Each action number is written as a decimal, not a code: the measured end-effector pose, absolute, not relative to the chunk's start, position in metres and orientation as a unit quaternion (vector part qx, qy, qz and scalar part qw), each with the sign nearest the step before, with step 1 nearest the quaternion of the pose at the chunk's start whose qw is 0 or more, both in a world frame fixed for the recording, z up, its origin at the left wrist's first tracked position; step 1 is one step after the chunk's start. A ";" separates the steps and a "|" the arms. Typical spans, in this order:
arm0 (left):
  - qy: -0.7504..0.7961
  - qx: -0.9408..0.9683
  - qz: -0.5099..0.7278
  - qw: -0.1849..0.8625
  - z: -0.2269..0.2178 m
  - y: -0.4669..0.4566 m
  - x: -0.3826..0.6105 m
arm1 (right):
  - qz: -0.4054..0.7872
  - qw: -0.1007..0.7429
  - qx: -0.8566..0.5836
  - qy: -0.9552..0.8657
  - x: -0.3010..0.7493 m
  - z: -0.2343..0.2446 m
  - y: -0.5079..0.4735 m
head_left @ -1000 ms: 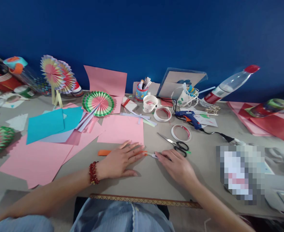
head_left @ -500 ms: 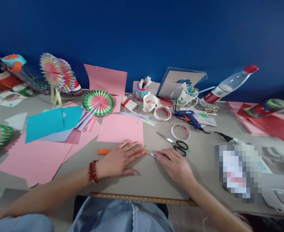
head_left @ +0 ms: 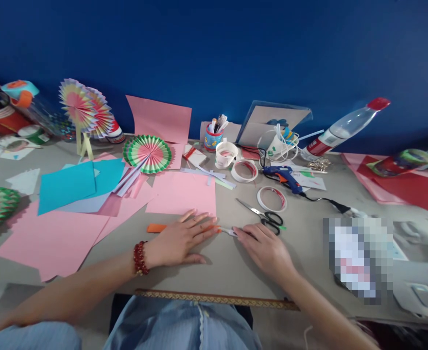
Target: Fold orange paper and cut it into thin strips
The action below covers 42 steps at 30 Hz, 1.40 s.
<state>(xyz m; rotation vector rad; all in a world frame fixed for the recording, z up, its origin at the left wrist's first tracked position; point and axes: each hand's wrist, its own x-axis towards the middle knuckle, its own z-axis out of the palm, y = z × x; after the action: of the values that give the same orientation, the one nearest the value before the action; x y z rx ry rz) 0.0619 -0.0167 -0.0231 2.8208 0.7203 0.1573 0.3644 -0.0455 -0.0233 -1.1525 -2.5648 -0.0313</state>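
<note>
My left hand lies flat with fingers stretched out, pressing on a narrow orange paper strip on the grey table. A red bead bracelet is on that wrist. My right hand rests just to the right, its fingers closed round a thin white-tipped tool whose tip meets the strip's right end. I cannot make out what kind of tool it is. A pink sheet lies right behind my left fingertips.
Black-handled scissors, tape rolls, a blue glue gun with its cord, paper cups, a pen pot and a tipped bottle crowd the back. Pink and blue sheets and folded paper fans lie left. Red paper sits far right.
</note>
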 end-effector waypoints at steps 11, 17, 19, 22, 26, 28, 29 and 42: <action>0.250 0.962 0.049 0.101 -0.024 -0.017 0.062 | 0.013 0.200 -0.423 -0.884 0.372 -0.020 -0.048; 0.249 0.962 0.046 0.099 -0.024 -0.018 0.062 | 0.014 0.190 -0.428 -0.883 0.363 -0.022 -0.046; 0.250 0.962 0.046 0.098 -0.024 -0.018 0.063 | 0.011 0.189 -0.425 -0.885 0.362 -0.022 -0.045; 0.251 0.963 0.048 0.092 -0.024 -0.018 0.063 | 0.019 0.184 -0.416 -0.890 0.360 -0.021 -0.045; 0.249 0.963 0.046 0.089 -0.024 -0.017 0.063 | 0.031 0.183 -0.417 -0.890 0.358 -0.020 -0.046; 0.248 0.963 0.044 0.090 -0.024 -0.017 0.063 | 0.032 0.183 -0.419 -0.889 0.359 -0.020 -0.046; 0.250 0.963 0.044 0.091 -0.023 -0.018 0.063 | 0.032 0.184 -0.420 -0.888 0.359 -0.020 -0.045; 0.268 0.955 0.047 0.115 -0.024 -0.019 0.063 | 0.023 0.176 -0.411 -0.894 0.356 -0.020 -0.041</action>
<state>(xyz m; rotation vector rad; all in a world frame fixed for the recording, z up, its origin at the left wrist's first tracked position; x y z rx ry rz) 0.0631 -0.0186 -0.0238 2.7992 0.7861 0.1367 0.3562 -0.0406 -0.0203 -1.1645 -2.5322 0.0665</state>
